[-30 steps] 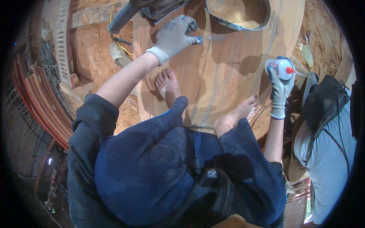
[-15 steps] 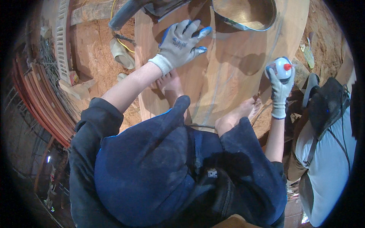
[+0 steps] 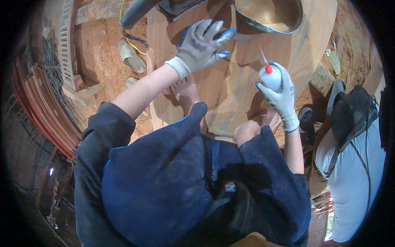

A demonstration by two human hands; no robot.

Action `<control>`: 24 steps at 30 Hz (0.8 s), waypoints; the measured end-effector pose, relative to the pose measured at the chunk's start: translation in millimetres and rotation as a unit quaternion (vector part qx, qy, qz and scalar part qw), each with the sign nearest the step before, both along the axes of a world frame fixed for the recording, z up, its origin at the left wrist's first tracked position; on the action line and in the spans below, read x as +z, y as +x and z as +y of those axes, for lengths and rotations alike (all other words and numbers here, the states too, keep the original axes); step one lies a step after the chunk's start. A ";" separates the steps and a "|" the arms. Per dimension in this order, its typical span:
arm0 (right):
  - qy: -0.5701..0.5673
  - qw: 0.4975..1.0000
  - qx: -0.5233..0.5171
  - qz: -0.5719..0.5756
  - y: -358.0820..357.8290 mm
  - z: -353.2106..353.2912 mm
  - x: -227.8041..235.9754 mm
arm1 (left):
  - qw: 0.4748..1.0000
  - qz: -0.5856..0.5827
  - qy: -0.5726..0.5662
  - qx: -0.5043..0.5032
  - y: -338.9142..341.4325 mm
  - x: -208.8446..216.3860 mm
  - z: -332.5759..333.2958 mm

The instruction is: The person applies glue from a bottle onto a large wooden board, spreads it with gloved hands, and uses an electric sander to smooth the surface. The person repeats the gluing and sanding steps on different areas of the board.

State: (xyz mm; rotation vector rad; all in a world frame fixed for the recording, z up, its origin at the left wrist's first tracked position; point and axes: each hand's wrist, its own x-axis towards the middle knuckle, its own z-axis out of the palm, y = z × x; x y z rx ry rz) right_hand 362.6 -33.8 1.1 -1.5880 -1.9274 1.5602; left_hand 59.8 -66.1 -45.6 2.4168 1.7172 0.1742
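My right hand (image 3: 284, 100), in a grey work glove, is wrapped round a white squeeze bottle (image 3: 270, 79) with a red cap and a thin clear nozzle pointing up and slightly left. The bottle is held above a broad wooden board (image 3: 230, 92) with visible grain. My left hand (image 3: 201, 47), gloved in grey with blue on the fingertips, is spread with palm down over the board's upper left part. It holds nothing; whether it touches the wood I cannot tell.
A round pan (image 3: 269, 29) with a dark rim sits at the board's far side. Left of it is a dark power tool (image 3: 175, 9). My bare feet (image 3: 186, 91) rest on the board. A beige slipper (image 3: 132, 56) lies on reddish ground; another person's pale-trousered leg (image 3: 354, 177) is at right.
My right hand has swung left and inward with the bottle, from beyond the board's right edge to over the board. The left hand has shifted slightly right.
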 end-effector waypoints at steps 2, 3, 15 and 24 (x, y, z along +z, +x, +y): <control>-0.011 1.000 0.003 -0.011 1.1 5.1 0.0 | 1.000 0.007 0.001 -0.014 -0.7 -1.4 4.3; -0.011 1.000 0.007 -0.008 2.3 7.7 0.2 | 1.000 0.001 -0.002 -0.020 -2.7 -2.0 5.3; -0.086 0.994 0.047 -0.042 -7.5 7.3 5.6 | 1.000 -0.026 -0.011 0.011 -25.3 -3.7 -6.8; -0.162 0.985 0.026 -0.061 -27.3 16.8 7.2 | 0.999 -0.043 -0.007 0.020 -24.4 -9.9 5.0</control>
